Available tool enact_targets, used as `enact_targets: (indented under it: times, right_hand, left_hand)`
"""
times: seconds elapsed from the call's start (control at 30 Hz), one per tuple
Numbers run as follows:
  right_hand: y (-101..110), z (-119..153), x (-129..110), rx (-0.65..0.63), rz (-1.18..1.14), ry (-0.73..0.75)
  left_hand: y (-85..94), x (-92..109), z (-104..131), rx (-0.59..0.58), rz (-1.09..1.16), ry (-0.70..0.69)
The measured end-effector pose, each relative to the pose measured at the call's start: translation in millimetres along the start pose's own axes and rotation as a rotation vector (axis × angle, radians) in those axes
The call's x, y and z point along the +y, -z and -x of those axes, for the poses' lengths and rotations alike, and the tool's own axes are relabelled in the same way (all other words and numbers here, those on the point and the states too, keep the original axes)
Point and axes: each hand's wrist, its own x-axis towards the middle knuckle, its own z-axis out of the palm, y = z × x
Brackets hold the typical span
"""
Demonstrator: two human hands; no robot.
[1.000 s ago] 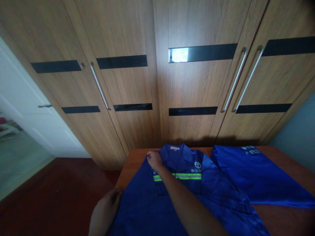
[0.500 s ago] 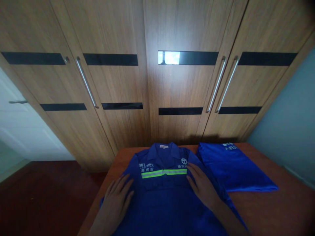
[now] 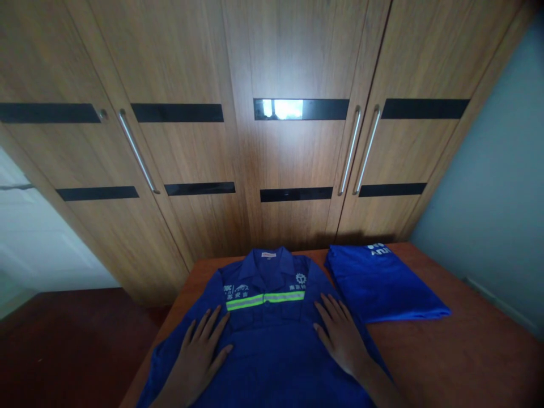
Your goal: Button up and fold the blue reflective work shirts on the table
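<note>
A dark blue work jacket [image 3: 272, 351] lies spread on a reddish-brown table [image 3: 467, 351], collar toward the wardrobe. Across its chest run yellow-green and grey reflective strips, with white lettering and a gear emblem above. My left hand [image 3: 198, 354] rests on the jacket's left side, fingers spread. On the right side my right hand [image 3: 342, 337] lies with fingers apart, just below the end of the strip. Neither hand grips the fabric. A folded bright blue cloth [image 3: 382, 286] with white letters lies right of the jacket.
A wooden wardrobe [image 3: 293, 153] with black inlays and metal handles stands right behind the table. At the far left are a white door [image 3: 42, 243] and dark red floor [image 3: 80, 345]. A grey-blue wall [image 3: 488, 198] rises on the right.
The view has shifted, so the wardrobe and folded cloth appear further left. My right hand sits lower on the jacket, off the emblem's lettering. More of the jacket's left sleeve shows.
</note>
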Motion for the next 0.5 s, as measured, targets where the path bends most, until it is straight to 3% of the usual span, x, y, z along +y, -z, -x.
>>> enact_targets:
  times: [0.13, 0.3, 0.5]
  right_hand:
    - [6, 11, 3, -0.007, -0.036, 0.031]
    - [16, 39, 10, -0.023, -0.052, 0.096]
    - [31, 73, 25, -0.04, -0.093, 0.121]
  left_hand:
    - [-3.3, -3, 9, 0.061, -0.059, -0.023]
    - [-0.1, -13, 39, 0.136, -0.151, -0.06]
    - [5.0, -47, 72, 0.18, -0.164, -0.126]
